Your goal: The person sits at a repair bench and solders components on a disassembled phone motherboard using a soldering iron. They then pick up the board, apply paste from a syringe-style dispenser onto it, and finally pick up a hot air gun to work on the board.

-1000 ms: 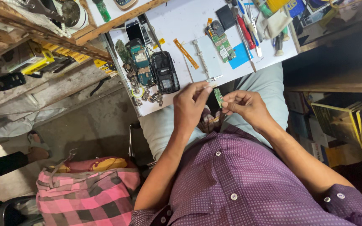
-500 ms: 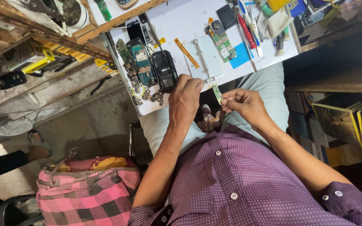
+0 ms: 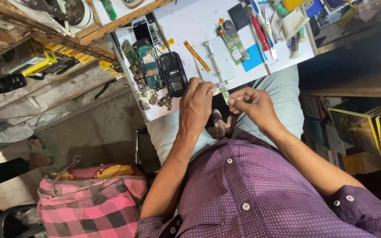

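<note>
At centre frame, left hand and right hand pinch a small, narrow green circuit-board strip just below the white workbench; light, stiff, seemingly fragile, best gripped by its edges.

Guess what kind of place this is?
Probably a small phone-repair bench. The white worktop carries bare green circuit boards, an opened black handset and screwdrivers. The left hand works metal tweezers on a small green board pinched in the right hand.
</note>
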{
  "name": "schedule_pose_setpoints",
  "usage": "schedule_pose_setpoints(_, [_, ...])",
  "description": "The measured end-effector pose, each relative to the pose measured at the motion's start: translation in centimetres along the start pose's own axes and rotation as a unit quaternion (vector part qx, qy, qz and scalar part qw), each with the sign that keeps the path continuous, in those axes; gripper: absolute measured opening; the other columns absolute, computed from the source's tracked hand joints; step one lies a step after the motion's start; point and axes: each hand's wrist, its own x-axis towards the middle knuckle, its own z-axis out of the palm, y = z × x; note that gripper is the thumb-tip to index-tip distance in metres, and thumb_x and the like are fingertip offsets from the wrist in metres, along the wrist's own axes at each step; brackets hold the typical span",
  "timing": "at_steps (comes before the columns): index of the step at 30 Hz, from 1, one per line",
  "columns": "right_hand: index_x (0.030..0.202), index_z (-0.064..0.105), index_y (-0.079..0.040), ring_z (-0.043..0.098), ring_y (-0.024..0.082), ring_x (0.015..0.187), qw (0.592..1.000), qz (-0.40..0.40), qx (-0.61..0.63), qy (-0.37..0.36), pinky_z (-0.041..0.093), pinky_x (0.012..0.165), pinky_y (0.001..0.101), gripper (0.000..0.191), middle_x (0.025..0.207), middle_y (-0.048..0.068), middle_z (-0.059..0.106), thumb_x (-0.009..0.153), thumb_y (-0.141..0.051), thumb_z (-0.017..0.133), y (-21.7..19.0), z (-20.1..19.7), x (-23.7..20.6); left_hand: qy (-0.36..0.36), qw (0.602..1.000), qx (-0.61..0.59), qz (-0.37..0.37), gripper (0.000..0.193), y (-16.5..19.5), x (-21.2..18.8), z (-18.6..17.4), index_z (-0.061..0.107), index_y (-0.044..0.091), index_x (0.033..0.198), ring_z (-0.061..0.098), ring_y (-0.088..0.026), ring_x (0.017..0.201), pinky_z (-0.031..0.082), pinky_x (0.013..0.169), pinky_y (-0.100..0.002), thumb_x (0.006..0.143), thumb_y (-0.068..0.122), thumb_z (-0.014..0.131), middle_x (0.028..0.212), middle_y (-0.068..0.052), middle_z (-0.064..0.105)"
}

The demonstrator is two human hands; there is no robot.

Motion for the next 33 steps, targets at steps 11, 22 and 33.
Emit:
schedule_pose_setpoints(11, [0.119,0.065,0.007,0.071,0.013,0.079,0.999,-0.026,0.005,-0.019,0.058,0.073,0.0256,0.026,0.088,0.01,0.074,0.094,0.0,0.068,-0.6,0.1,0.1,0.011,1.0,0.005,0.019,0.046,0.4,-1.5,0.1,0.065,-0.001,0.123,0.061,-0.035,0.105,0.051,0.088,-0.043,0.079,0.002,0.079,0.112,-0.015,0.059])
schedule_pose_setpoints(22, [0.116,0.065,0.007,0.071,0.014,0.08,0.999,-0.034,0.001,-0.028,0.058,0.073,0.026,0.024,0.091,0.009,0.073,0.093,0.003,0.067,-1.7,0.3,2.7,0.036,0.999,0.005,0.032,0.039,-1.5,0.2,0.4,0.066,0.002,0.123,0.062,-0.033,0.108,0.052,0.092,-0.042,0.085,-0.003,0.077,0.115,-0.014,0.059])
schedule_pose_setpoints(33, [0.118,0.065,0.005,0.069,0.012,0.079,0.998,-0.053,0.007,-0.035,0.056,0.073,0.0247,0.025,0.088,0.007,0.071,0.095,-0.002,0.072,-2.8,1.2,5.8,0.058,0.998,0.005,0.008,0.039,-3.1,2.8,0.7,0.066,0.004,0.124,0.061,-0.033,0.109,0.051,0.092,-0.043,0.087,-0.001,0.078,0.115,-0.013,0.059])
